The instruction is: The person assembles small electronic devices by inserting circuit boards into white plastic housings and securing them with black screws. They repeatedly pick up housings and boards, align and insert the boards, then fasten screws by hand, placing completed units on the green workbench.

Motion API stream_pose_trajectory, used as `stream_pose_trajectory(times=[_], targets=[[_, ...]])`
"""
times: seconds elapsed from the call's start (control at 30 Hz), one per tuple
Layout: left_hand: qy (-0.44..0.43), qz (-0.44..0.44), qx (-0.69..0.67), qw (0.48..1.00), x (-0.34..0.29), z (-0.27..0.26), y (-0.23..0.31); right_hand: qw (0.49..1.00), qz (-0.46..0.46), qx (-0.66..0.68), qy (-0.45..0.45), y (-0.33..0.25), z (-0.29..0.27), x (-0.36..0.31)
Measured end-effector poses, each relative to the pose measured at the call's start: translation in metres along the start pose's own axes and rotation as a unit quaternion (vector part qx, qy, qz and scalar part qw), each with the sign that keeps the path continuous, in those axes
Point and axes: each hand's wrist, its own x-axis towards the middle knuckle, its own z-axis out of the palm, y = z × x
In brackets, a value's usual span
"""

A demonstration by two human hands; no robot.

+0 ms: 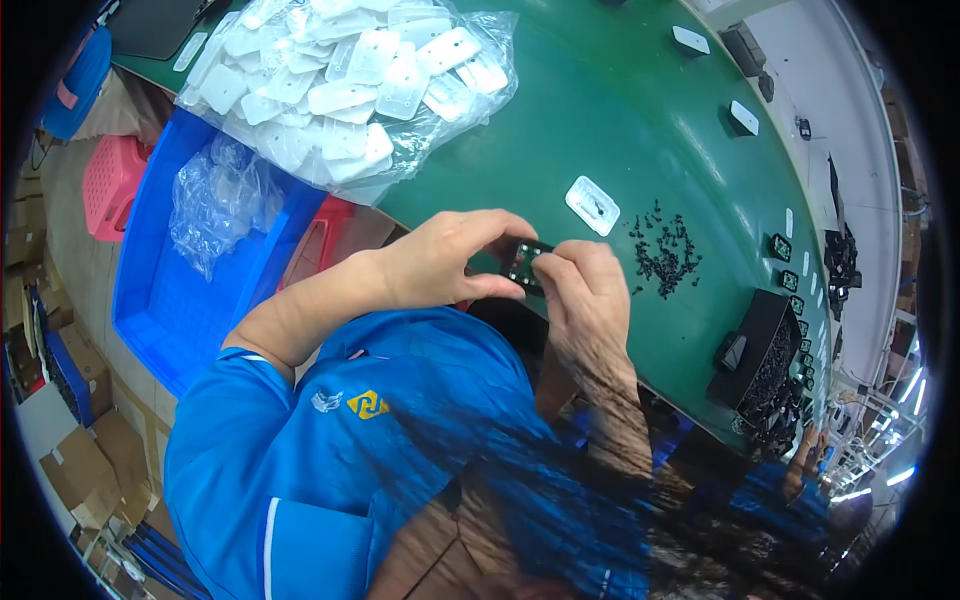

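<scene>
My left hand [465, 255] holds a small black case with a green circuit board [523, 264] in it, its thumb and fingers closed around the near and far edges. From the right, my right hand [585, 290] reaches over the board. Its thumb and fingers are pinched together at the board's right side, and what they hold, if anything, is hidden. Just beyond the hands a white plastic cover [593, 206] lies on the green table, with a small dark part on it. Beside that cover are many loose small black parts [667, 250].
A clear bag of white covers [345, 85] lies at the table's far left. A blue bin [165, 285] with crumpled clear plastic stands left of the table, near a pink stool [112, 185]. At right sit a black box of small parts [755, 350] and several circuit boards [780, 247].
</scene>
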Motion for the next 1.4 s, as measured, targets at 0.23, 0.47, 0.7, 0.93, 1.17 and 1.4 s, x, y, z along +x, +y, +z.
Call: stream_pose_trajectory(times=[0.23, 0.47, 0.7, 0.93, 1.17, 1.4], targets=[[-0.154, 0.017, -0.012, 0.988, 0.008, 0.005, 0.008, 0.854, 0.305, 0.399, -0.133, 0.03, -0.019, -0.019], [-0.155, 0.092, -0.058, 0.982, 0.033, 0.012, 0.006, 0.573, 0.293, 0.745, -0.173, 0.051, -0.013, -0.061], [-0.123, 0.052, -0.002, 0.991, 0.062, 0.024, -0.016, 0.653, 0.356, 0.668, -0.003, 0.052, -0.023, -0.065], [0.057, 0.098, 0.321, 0.94, 0.087, 0.036, -0.051, 0.783, 0.372, 0.459, 0.192, 0.074, -0.021, -0.05], [0.081, 0.081, 0.232, 0.966, 0.087, 0.029, -0.055, 0.948, 0.279, 0.12, 0.096, 0.082, -0.013, -0.023], [0.037, 0.111, 0.17, 0.978, 0.076, 0.021, -0.061, 0.98, 0.177, 0.085, 0.023, 0.095, -0.005, -0.008]])
